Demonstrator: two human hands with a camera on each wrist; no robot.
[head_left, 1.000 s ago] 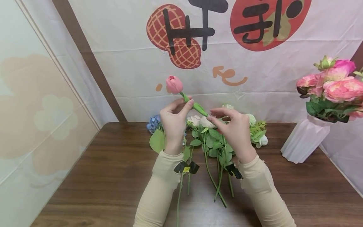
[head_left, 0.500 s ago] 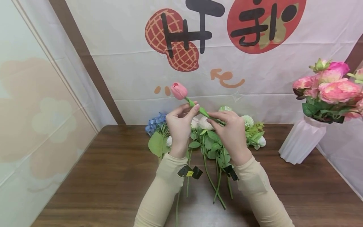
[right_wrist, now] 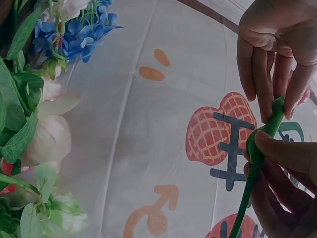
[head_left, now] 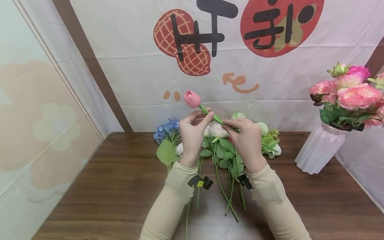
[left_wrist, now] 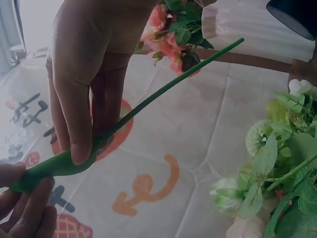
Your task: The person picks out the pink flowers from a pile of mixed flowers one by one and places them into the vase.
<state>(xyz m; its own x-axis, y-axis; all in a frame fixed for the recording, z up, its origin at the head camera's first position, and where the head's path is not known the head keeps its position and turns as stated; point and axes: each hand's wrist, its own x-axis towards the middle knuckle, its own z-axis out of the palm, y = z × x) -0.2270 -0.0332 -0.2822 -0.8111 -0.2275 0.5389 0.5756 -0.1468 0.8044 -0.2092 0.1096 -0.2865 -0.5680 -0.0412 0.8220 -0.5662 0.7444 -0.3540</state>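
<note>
Right of the hands, a white vase of pink flowers stands on the worktop; beyond them hangs a printed cloth.

Pink oval tulip: pinched in the fingers.
White fluted vase: right of them.
Blue clustered hydrangea: left of them.

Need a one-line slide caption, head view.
Left hand and right hand pinch one tilted pink tulip; loose flowers lie on a wooden table, white vase at image right.
</note>
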